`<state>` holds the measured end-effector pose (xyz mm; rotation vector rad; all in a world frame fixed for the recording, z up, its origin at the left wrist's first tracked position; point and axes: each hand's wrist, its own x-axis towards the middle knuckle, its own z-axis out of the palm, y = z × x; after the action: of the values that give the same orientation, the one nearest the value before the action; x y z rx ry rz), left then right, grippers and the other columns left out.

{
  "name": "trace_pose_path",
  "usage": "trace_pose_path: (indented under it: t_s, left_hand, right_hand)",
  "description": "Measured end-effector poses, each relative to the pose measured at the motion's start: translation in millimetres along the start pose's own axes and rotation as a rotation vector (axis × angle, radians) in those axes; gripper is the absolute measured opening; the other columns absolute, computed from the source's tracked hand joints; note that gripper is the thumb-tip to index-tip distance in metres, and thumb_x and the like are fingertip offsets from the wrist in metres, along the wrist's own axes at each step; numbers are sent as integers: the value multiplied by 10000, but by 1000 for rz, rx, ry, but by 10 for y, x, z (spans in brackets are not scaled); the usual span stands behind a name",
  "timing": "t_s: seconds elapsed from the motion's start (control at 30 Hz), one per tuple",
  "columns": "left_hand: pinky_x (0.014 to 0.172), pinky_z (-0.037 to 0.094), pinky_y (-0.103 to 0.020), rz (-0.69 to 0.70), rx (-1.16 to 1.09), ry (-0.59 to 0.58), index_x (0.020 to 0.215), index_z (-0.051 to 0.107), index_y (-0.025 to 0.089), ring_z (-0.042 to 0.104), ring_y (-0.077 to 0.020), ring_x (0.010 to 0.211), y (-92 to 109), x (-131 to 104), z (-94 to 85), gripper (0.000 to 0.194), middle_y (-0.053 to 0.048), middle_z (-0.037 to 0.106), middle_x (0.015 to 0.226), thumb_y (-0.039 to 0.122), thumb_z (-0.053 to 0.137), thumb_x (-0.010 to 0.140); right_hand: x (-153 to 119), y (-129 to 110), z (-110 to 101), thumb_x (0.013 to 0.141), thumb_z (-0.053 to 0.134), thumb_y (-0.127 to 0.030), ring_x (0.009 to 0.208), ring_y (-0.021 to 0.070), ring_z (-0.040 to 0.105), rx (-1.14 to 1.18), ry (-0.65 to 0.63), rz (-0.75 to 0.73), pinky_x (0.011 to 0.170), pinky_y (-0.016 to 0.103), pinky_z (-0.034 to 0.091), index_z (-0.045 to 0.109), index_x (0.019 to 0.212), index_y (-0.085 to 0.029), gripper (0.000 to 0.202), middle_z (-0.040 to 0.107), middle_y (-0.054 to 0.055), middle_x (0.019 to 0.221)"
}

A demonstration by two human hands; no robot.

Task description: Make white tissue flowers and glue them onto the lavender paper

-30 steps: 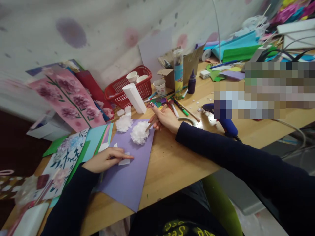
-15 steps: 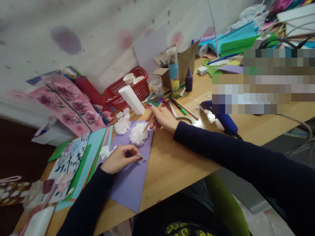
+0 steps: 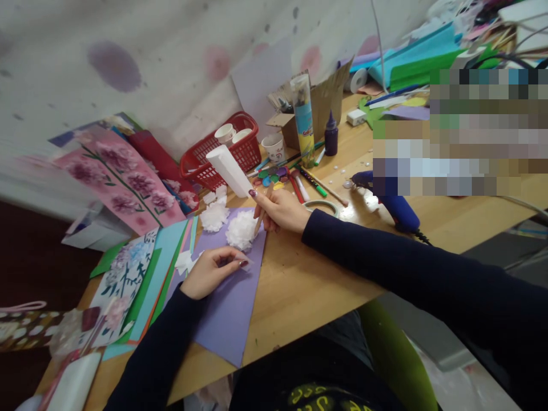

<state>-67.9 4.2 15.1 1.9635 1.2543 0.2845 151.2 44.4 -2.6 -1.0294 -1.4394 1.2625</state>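
My left hand [image 3: 213, 271] is closed in a pinch on a small, thin piece of white tissue paper [image 3: 248, 260], above a purple sheet [image 3: 225, 334]. My right hand [image 3: 282, 212] is wrapped round a slim wooden stick [image 3: 262, 217], its lower end at the right edge of a ruffled white paper flower [image 3: 241, 230]. A second white paper flower [image 3: 214, 217] lies to the left at the sheet's top corner. Small white paper squares [image 3: 184, 261] lie left of my left hand.
A white paper roll [image 3: 228, 171] leans by a red basket [image 3: 218, 151] holding paper cups. Markers, a tape roll [image 3: 322, 209], a purple bottle [image 3: 331, 137] and a blue glue gun [image 3: 391, 202] lie to the right. Coloured sheets and flower pictures [image 3: 124, 200] are left.
My right hand has tipped the stick more upright, and its end has shifted from the flower's middle to its right edge. My left hand has risen slightly with the tissue piece.
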Motion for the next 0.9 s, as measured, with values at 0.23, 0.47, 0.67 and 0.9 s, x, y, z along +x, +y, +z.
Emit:
trace_pose_path:
  t_s: [0.23, 0.47, 0.67, 0.9]
  left_hand:
    - [788, 467, -312, 117, 123, -116, 889, 706, 168, 607, -176, 815, 52, -3, -45, 260, -61, 669, 858, 337, 509, 870]
    - [734, 468, -291, 89, 77, 140, 873, 695, 158, 590, -163, 767, 119, 29, 31, 198, -55, 663, 840, 314, 591, 807]
    - [527, 364, -223, -39, 43, 410, 777, 629, 145, 467, -102, 534, 109, 119, 217, 226, 18, 574, 610, 362, 668, 730]
    - [512, 313, -219, 26, 144, 465, 796, 637, 162, 407, -94, 540, 75, 148, 283, 202, 27, 514, 659, 361, 629, 763]
  right_hand:
    - [54, -13, 30, 950, 449, -351, 332, 110, 545, 203, 25, 182, 313, 190, 447, 509, 676, -171, 333, 595, 15, 432]
    - [17, -31, -42, 946, 374, -405, 322, 106, 502, 134, 153, 156, 313, 196, 399, 514, 613, -173, 429, 560, 28, 397]
    - [-345, -30, -98, 952, 304, -428, 360, 71, 476, -119, 90, -349, 405, 178, 392, 532, 576, -181, 505, 522, -17, 407]
    - [-454, 128, -26, 943, 339, -363, 469, 88, 502, -440, -67, -590, 485, 203, 369, 550, 639, -189, 409, 581, 6, 522]
